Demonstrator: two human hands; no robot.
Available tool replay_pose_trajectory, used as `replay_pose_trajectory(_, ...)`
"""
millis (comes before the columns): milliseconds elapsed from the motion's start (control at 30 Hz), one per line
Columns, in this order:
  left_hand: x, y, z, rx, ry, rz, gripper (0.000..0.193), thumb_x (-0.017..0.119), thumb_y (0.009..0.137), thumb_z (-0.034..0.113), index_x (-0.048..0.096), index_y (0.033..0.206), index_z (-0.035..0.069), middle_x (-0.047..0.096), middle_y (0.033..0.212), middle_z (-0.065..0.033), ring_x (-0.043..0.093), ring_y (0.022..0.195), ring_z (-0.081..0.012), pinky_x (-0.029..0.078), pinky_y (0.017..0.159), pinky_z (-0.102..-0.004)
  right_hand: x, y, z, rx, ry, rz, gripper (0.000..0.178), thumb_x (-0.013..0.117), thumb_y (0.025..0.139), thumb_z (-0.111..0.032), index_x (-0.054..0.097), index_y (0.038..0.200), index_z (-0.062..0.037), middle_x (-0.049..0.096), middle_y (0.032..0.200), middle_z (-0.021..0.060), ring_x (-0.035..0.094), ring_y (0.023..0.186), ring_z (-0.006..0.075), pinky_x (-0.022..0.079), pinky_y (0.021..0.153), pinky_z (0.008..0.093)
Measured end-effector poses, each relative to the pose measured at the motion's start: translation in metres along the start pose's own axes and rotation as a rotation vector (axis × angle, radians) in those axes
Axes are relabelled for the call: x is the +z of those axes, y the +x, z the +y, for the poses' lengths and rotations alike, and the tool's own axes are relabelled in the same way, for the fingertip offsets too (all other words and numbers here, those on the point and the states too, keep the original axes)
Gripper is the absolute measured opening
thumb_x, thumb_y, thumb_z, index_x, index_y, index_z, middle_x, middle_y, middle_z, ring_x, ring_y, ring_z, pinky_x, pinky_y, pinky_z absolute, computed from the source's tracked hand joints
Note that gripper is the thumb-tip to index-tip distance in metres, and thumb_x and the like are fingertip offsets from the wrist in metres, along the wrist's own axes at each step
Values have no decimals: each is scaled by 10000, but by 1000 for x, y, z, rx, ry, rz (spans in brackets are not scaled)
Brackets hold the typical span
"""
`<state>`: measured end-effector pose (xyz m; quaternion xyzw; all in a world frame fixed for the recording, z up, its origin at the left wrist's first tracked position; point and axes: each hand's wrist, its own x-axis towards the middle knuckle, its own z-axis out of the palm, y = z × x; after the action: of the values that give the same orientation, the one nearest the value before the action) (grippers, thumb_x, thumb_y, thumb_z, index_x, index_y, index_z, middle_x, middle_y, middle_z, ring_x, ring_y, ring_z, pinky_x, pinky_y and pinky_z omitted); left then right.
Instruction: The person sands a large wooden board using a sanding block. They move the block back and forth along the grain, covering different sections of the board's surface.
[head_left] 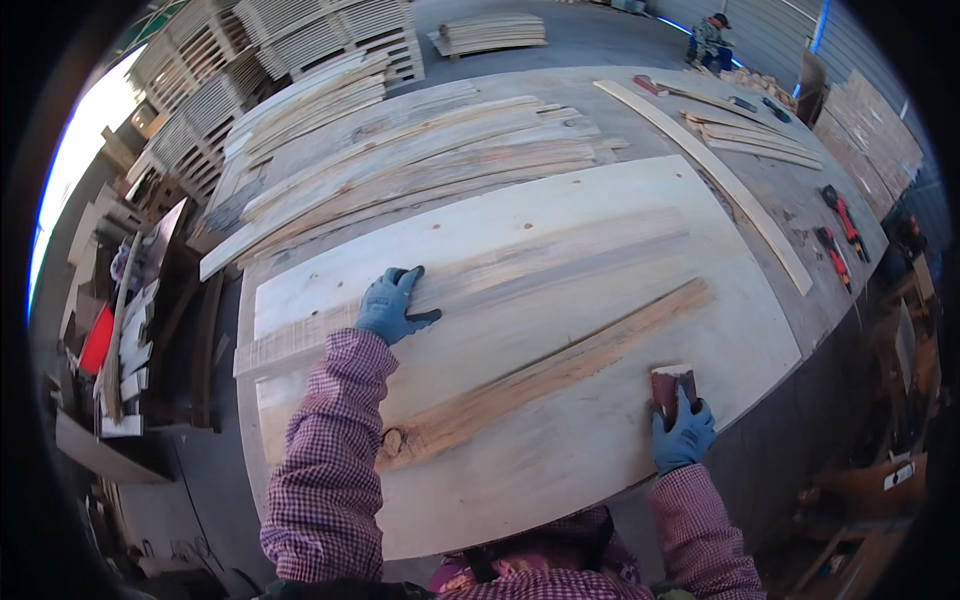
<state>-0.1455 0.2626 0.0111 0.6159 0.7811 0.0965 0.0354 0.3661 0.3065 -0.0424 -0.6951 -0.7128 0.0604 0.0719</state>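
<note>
My left hand (388,308), in a blue glove, presses on a long grey-brown wooden plank (550,262) with its thumb and fingers apart. In my right hand (685,438), also gloved in blue, is a sanding block (672,378) with a reddish-brown face and a pale top edge. The block rests near the right front part of a large pale wooden board (560,450). A second plank (540,378), orange-brown with a dark knot at its near end, lies slanted on the board between my hands. Both planks lie on the board.
Rough planks (420,165) lie in rows across the far tabletop. A long strip (720,180) and red-and-black tools (845,225) lie at the right. Stacked slatted panels (330,40) stand at the back left. A person (710,45) sits far off. Wood scraps (130,330) crowd the left.
</note>
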Motion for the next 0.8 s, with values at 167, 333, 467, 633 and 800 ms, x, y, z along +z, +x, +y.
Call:
replay_pose_trajectory(167, -20, -15, 19, -28, 140, -12, 1092, 756, 700, 680, 348, 1523, 90, 413, 1482, -197, 370, 1383, -370, 231, 1185, -511, 8, 3, 6, -40, -10, 23, 678, 718, 847, -484, 498, 1440, -239, 455, 1336, 255, 470, 1197, 434, 383, 1009, 560)
replay_pose_trajectory(333, -36, -56, 53, -33, 134, 272, 1095, 735, 756, 642, 297, 1521, -7, 362, 1513, -244, 340, 1400, -400, 189, 1216, -511, 16, 6, 10, -26, -59, 45, 656, 693, 875, -470, 478, 1466, -286, 477, 1345, 239, 501, 1183, 424, 426, 981, 551)
replay_pose_trajectory(467, -28, -134, 92, 147, -44, 313, 941, 732, 823, 538, 361, 1479, -26, 427, 1459, -242, 398, 1358, -397, 253, 1197, -519, 1, 6, 12, -6, -81, 22, 673, 663, 908, -461, 421, 1513, -292, 449, 1410, 242, 487, 1234, 423, 418, 1020, 538)
replay_pose_trajectory(633, -30, -279, 87, -132, -128, 389, 836, 810, 802, 357, 432, 1439, -31, 472, 1416, -238, 453, 1302, -411, 344, 1136, -474, 3, 11, 35, -208, 270, 238, 611, 638, 955, -356, 428, 1519, -251, 419, 1473, 257, 444, 1329, 409, 383, 1094, 498)
replay_pose_trajectory(800, -1, -415, 69, -496, -117, 511, 763, 808, 811, 235, 447, 1432, -21, 510, 1381, -234, 465, 1287, -410, 389, 1090, -444, -40, -18, 61, -277, 623, 320, 489, 548, 1021, -188, 457, 1494, -99, 482, 1432, 226, 476, 1324, 355, 388, 1105, 465)
